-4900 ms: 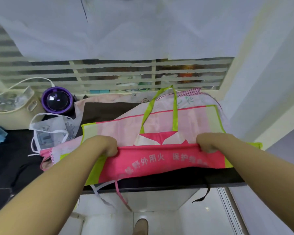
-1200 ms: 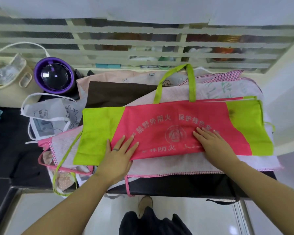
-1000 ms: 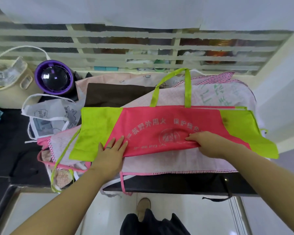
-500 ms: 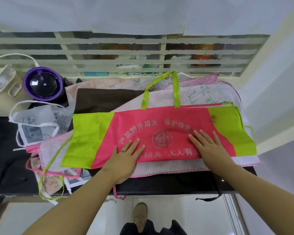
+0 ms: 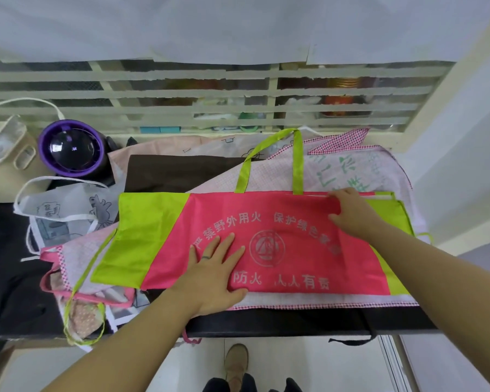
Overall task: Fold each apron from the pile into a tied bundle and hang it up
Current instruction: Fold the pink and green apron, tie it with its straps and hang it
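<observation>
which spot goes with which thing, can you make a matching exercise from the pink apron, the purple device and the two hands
Things:
1 pink apron
2 purple device
3 left hand
4 right hand

Places:
a far left by the window grille
b flat on the apron's near part
c at the apron's far edge beside the green loop
d spread on top of the pile

Pairs: 1-d, 2-a, 3-b, 4-c

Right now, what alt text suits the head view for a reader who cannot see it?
A person's left hand presses flat on a folded pink and lime-green fabric apron with white printed characters, while the right hand touches its upper edge. The apron lies on a pile of other aprons on a black table, near a round purple device.
</observation>
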